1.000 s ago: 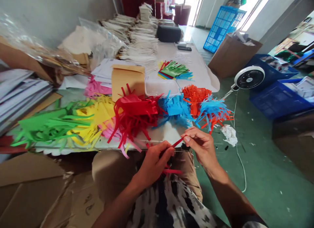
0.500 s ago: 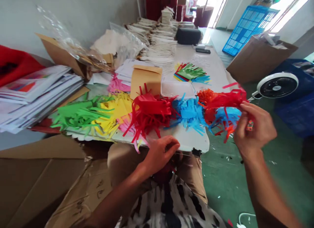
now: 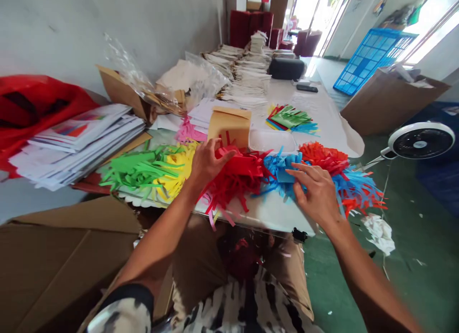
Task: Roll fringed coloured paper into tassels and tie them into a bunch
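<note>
Piles of fringed cut paper lie along the near edge of the white table (image 3: 322,118). My left hand (image 3: 207,162) rests on the red fringed paper pile (image 3: 238,177), its fingers curled over the top sheets. To its right my right hand (image 3: 315,192) hovers with fingers spread at the blue fringed paper (image 3: 278,170), holding nothing. Beside the red pile lie green fringed paper (image 3: 138,169) and yellow fringed paper (image 3: 175,173). An orange and blue fringe bundle (image 3: 344,177) sits at the table's right corner.
A brown envelope (image 3: 229,126) and a clear plastic tray (image 3: 272,141) stand behind the piles. Stacked printed sheets (image 3: 79,142) lie at the left, folded white stacks (image 3: 247,75) further back. A cardboard box (image 3: 60,256) is below left, a white fan (image 3: 419,141) on the green floor at the right.
My right hand has let go of the red fringe bundle it held up and moved down to the blue pile. My left hand rose from my lap onto the red pile.
</note>
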The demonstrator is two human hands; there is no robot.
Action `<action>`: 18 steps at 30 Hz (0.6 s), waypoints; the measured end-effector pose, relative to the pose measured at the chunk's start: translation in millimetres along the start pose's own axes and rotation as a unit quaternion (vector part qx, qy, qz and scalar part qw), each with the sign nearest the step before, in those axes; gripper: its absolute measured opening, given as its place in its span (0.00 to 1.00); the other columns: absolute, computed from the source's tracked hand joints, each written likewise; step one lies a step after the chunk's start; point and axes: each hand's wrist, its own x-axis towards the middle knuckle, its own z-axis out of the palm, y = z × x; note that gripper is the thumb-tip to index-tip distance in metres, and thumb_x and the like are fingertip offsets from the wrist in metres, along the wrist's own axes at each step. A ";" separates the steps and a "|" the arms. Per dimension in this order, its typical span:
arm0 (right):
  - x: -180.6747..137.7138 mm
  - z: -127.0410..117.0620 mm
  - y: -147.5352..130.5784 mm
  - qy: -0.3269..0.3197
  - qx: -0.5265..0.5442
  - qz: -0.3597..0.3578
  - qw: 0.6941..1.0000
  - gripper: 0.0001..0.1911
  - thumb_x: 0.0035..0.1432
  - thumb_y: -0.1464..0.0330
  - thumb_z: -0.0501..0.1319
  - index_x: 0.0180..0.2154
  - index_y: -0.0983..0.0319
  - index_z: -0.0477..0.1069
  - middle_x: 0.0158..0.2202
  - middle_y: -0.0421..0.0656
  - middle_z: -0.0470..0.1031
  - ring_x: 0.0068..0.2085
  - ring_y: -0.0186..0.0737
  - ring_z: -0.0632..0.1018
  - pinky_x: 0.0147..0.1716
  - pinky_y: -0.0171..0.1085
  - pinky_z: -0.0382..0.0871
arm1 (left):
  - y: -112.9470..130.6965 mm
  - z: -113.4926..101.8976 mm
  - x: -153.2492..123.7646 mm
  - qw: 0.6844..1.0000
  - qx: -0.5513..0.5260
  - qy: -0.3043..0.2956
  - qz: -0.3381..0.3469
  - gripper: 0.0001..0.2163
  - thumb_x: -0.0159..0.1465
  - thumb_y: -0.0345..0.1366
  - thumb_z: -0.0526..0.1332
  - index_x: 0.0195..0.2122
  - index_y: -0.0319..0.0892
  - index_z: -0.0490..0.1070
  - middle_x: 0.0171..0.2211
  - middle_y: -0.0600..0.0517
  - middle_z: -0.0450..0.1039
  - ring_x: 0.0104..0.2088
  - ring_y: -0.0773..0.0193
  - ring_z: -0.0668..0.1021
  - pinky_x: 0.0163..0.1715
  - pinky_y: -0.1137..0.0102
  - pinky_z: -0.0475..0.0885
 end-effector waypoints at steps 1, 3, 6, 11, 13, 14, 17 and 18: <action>4.0 2.3 -5.3 0.006 0.009 -0.008 1.000 0.17 0.67 0.73 0.58 0.53 0.57 0.79 0.59 0.46 0.80 0.56 0.52 0.80 0.56 0.53 0.71 | -3.4 0.7 2.0 0.999 -0.021 0.000 -0.041 0.26 0.67 0.59 0.63 0.51 0.39 0.78 0.47 0.40 0.82 0.50 0.47 0.81 0.56 0.57 0.71; 6.6 7.9 -13.1 0.012 0.026 -0.015 0.999 0.17 0.67 0.74 0.58 0.52 0.58 0.80 0.59 0.46 0.80 0.55 0.52 0.80 0.57 0.54 0.71 | -7.4 0.8 4.2 0.992 -0.074 -0.007 -0.098 0.25 0.64 0.61 0.64 0.38 0.39 0.80 0.35 0.43 0.82 0.40 0.50 0.82 0.47 0.60 0.73; 1.8 15.0 -20.0 -0.001 0.054 -0.008 0.998 0.17 0.67 0.74 0.58 0.52 0.58 0.80 0.59 0.47 0.81 0.55 0.53 0.81 0.56 0.55 0.72 | -3.9 -2.3 7.6 0.982 -0.148 -0.020 -0.112 0.22 0.62 0.58 0.67 0.29 0.40 0.76 0.26 0.49 0.77 0.30 0.59 0.78 0.36 0.67 0.71; -5.1 8.9 -26.1 -0.006 0.102 0.013 0.995 0.19 0.67 0.75 0.57 0.52 0.55 0.81 0.58 0.46 0.81 0.54 0.52 0.81 0.54 0.56 0.75 | 25.5 -23.9 23.2 0.978 -0.198 0.053 0.027 0.14 0.65 0.47 0.66 0.32 0.42 0.77 0.30 0.52 0.79 0.33 0.64 0.77 0.39 0.69 0.71; -4.1 1.3 -27.0 0.025 0.119 0.023 0.992 0.18 0.68 0.74 0.57 0.52 0.54 0.81 0.56 0.45 0.82 0.54 0.51 0.82 0.55 0.55 0.75 | 40.9 -38.8 32.8 0.972 -0.172 0.103 0.119 0.10 0.65 0.43 0.68 0.33 0.43 0.78 0.32 0.52 0.79 0.37 0.62 0.78 0.44 0.68 0.70; -3.2 -2.6 -27.3 0.045 0.127 0.027 0.991 0.17 0.69 0.73 0.57 0.52 0.54 0.80 0.55 0.45 0.83 0.54 0.50 0.82 0.55 0.54 0.75 | 48.8 -46.9 38.0 0.968 -0.157 0.115 0.158 0.08 0.65 0.42 0.68 0.33 0.43 0.79 0.33 0.52 0.80 0.39 0.62 0.78 0.46 0.67 0.70; -1.1 -12.9 -27.8 0.092 0.149 0.034 0.984 0.15 0.71 0.71 0.57 0.52 0.54 0.80 0.53 0.46 0.83 0.54 0.48 0.82 0.56 0.53 0.75 | 71.5 -71.1 51.1 0.956 -0.161 0.094 0.227 0.10 0.67 0.43 0.66 0.33 0.42 0.78 0.33 0.52 0.79 0.39 0.62 0.78 0.46 0.67 0.71; -0.6 -16.1 -28.1 0.103 0.153 0.037 0.982 0.15 0.71 0.71 0.58 0.53 0.54 0.79 0.53 0.46 0.83 0.55 0.48 0.82 0.56 0.54 0.75 | 78.4 -78.5 53.5 0.954 -0.174 0.079 0.229 0.11 0.68 0.44 0.66 0.33 0.42 0.78 0.32 0.52 0.78 0.37 0.63 0.78 0.45 0.68 0.72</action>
